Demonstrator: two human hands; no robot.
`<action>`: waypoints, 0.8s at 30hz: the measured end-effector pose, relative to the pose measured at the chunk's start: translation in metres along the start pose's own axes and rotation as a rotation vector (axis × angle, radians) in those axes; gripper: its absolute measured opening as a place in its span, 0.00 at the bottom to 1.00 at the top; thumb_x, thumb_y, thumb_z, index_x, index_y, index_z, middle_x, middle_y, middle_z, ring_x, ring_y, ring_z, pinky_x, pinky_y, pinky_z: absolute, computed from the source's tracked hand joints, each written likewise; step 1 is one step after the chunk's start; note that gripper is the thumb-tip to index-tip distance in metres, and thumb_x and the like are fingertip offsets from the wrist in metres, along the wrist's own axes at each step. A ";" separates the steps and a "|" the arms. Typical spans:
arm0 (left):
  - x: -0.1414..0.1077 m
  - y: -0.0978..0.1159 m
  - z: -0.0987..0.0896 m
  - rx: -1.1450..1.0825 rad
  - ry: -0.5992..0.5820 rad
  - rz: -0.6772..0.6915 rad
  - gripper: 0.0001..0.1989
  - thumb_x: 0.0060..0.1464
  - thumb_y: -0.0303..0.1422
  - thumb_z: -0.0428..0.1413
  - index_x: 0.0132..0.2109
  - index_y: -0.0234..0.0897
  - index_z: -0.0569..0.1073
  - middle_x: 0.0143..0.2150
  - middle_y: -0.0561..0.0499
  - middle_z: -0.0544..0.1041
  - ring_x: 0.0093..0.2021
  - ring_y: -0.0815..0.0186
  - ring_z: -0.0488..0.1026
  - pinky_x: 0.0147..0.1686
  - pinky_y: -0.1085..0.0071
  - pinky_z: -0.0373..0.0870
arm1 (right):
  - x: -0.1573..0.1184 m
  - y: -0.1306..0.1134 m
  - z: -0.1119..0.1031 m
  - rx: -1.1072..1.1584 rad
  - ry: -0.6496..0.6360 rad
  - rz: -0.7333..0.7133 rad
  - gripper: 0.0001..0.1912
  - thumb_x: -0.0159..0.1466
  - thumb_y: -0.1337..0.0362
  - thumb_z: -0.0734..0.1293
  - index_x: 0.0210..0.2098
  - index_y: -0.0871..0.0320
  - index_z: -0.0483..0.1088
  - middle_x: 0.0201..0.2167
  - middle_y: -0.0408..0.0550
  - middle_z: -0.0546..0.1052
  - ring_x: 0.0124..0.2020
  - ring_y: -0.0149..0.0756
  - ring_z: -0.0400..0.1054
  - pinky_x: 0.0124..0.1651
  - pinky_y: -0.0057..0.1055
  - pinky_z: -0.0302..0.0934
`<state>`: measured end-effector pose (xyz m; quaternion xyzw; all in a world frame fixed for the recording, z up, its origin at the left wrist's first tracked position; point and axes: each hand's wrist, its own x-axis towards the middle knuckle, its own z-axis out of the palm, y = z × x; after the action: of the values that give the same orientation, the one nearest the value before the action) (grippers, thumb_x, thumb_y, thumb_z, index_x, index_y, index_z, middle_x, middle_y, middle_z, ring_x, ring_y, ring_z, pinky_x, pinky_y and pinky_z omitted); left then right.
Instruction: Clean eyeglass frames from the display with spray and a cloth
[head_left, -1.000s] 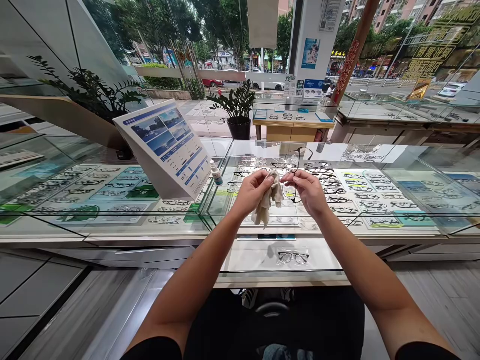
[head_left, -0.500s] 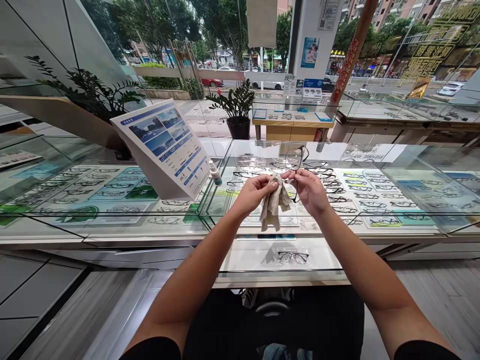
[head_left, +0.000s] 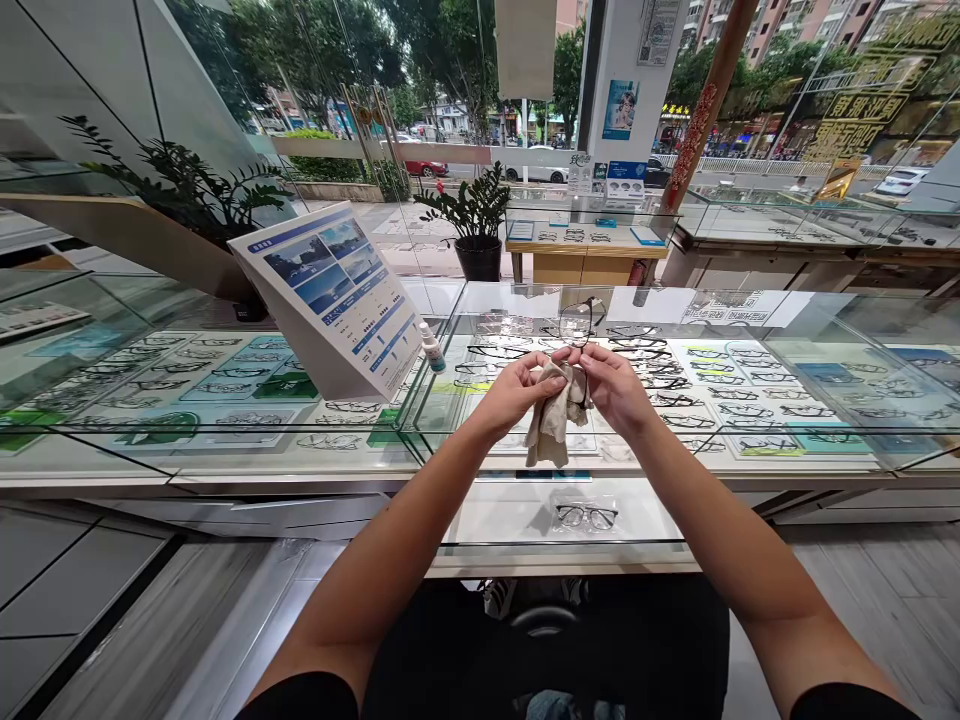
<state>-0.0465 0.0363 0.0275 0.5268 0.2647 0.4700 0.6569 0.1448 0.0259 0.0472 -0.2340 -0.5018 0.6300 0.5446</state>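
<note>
Over the glass counter, my left hand (head_left: pixel 525 395) is closed on a beige cleaning cloth (head_left: pixel 551 425), whose loose end hangs below the fingers. My right hand (head_left: pixel 616 388) pinches a pair of dark-rimmed eyeglasses (head_left: pixel 583 318), held upright with one round lens rising above the fingertips. Both hands meet at the middle of the frame, and the cloth lies against its lower part. Fingers and cloth hide the other lens. Below, another pair of eyeglasses (head_left: pixel 586 516) lies in a clear plastic bag on a white shelf.
A small spray bottle (head_left: pixel 432 350) stands left of my hands beside a tilted information board (head_left: pixel 337 300). Rows of glasses fill the glass display case (head_left: pixel 750 385). Potted plants (head_left: pixel 478 255) stand beyond the counter, near the window.
The eyeglasses have shifted slightly left and turned a little. My right hand has come closer to my left, and the cloth now bunches further around the lower part of the frame.
</note>
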 end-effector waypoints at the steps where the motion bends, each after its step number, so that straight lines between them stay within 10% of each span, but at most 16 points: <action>1: 0.000 0.000 0.001 -0.023 0.001 -0.010 0.26 0.45 0.40 0.80 0.40 0.36 0.72 0.37 0.52 0.83 0.30 0.70 0.77 0.36 0.73 0.71 | 0.000 0.001 0.000 0.005 0.005 0.016 0.15 0.57 0.50 0.83 0.34 0.53 0.82 0.42 0.46 0.84 0.37 0.35 0.75 0.37 0.29 0.70; 11: -0.005 0.004 0.008 0.081 -0.060 -0.086 0.24 0.42 0.42 0.80 0.39 0.31 0.81 0.32 0.51 0.79 0.34 0.67 0.74 0.40 0.71 0.67 | -0.001 0.003 0.002 0.012 -0.037 0.008 0.16 0.59 0.50 0.82 0.34 0.54 0.81 0.51 0.52 0.85 0.44 0.40 0.78 0.50 0.36 0.74; 24: -0.005 0.005 0.010 -0.066 -0.079 -0.141 0.25 0.45 0.47 0.79 0.39 0.32 0.82 0.34 0.48 0.82 0.33 0.66 0.76 0.39 0.69 0.71 | 0.001 0.006 0.000 -0.001 -0.003 0.056 0.14 0.59 0.52 0.80 0.34 0.55 0.80 0.52 0.52 0.86 0.41 0.39 0.77 0.36 0.31 0.70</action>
<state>-0.0417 0.0271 0.0342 0.5032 0.2593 0.4098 0.7153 0.1421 0.0275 0.0424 -0.2472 -0.4961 0.6450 0.5260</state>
